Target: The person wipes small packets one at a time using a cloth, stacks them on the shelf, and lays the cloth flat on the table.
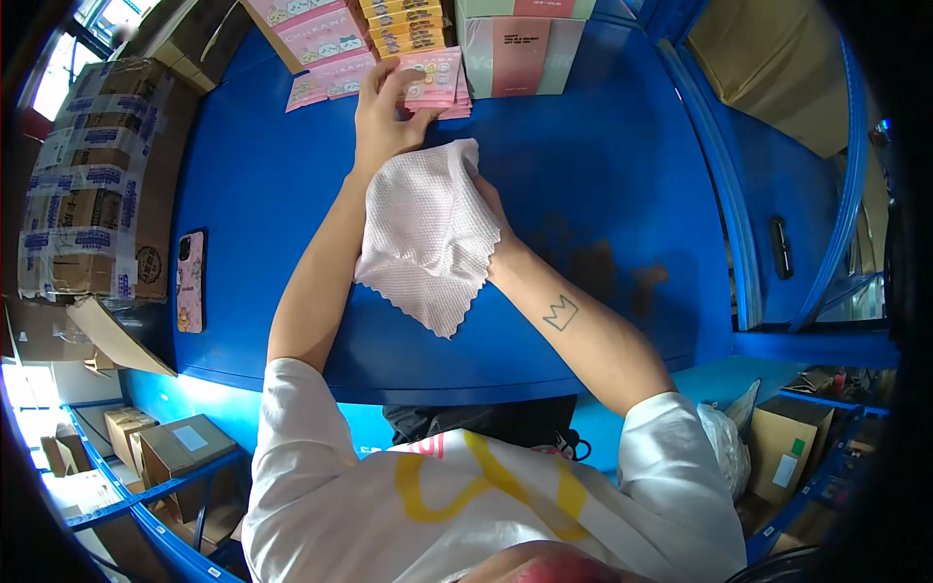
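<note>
My left hand reaches to a small stack of pink printed packets at the back of the blue table. Its fingers lie over the stack's left side, with the thumb at the near edge, so the hand is closed on a packet. A white textured cloth with scalloped edges hangs in front of my body. My right hand grips it from behind on the right; the cloth covers most of those fingers.
Pink boxes, yellow packs and a pink-grey box line the back of the blue table. A phone lies at left beside a taped carton. A blue metal frame borders the right.
</note>
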`<state>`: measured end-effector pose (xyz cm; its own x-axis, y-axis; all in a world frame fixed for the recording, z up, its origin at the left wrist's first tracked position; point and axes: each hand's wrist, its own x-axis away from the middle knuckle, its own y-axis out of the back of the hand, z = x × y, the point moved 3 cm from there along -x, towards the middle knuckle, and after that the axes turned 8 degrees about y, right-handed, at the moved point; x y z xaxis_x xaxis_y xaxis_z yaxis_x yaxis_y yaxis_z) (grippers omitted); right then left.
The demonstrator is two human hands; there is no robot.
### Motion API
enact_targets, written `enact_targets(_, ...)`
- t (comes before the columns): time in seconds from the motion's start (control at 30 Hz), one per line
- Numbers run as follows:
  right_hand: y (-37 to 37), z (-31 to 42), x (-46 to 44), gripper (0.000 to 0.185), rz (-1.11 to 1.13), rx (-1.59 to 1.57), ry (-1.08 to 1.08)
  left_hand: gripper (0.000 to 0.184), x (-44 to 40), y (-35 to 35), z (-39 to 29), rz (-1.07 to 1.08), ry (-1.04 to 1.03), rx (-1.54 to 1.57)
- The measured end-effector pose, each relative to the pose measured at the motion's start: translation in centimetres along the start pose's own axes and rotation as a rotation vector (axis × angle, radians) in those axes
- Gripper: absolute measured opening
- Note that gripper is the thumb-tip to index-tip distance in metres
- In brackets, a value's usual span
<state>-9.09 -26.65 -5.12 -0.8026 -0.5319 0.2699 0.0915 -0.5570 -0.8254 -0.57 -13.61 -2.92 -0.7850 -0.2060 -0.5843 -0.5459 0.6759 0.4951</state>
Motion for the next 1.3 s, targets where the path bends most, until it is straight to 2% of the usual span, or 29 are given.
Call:
enact_targets(0.37, -0.6, 0.1, 0.1, 0.054, -0.023, -0.111, -0.089, 0.043, 0.2, -0.4, -0.4, -0.022, -0.104, -0.073)
enact_targets(0.57, -0.3, -0.1, -0.2, 0.054, 0.01, -0.131, -0.113, 0.048, 0.1, -0.5, -1.3, -0.061, -0.061, -0.094)
enact_targets(0.73, -0.5, -0.1, -0.3, 0.053, 0.015, -0.164, -0.123, 0.049, 0.3, -0.3, -1.0, 0.008, 0.012, 0.028)
enact_targets(0.9, 0.1, -0.2, -0.3, 0.052, 0.033, -0.111, -0.103, 0.051, 0.2, -0.4, -0.8, -0.031, -0.098, -0.079)
enact_targets(1.07, 0.5, -0.4, -0.6, 0.052, 0.183, -0.22, -0.163, 0.048, 0.1, -0.2, -0.8, -0.057, -0.116, -0.07)
enact_targets(1.2, 0.4, -0.1, -0.1, 0.051, 0.008, 0.082, 0.018, 0.042, -0.1, 1.8, -0.9, -0.215, -0.256, -0.099)
enact_targets(1.3, 0.5, -0.5, -0.2, 0.051, 0.014, 0.104, 0.016, 0.038, -1.3, 4.8, 2.1, -0.298, -0.19, -0.097)
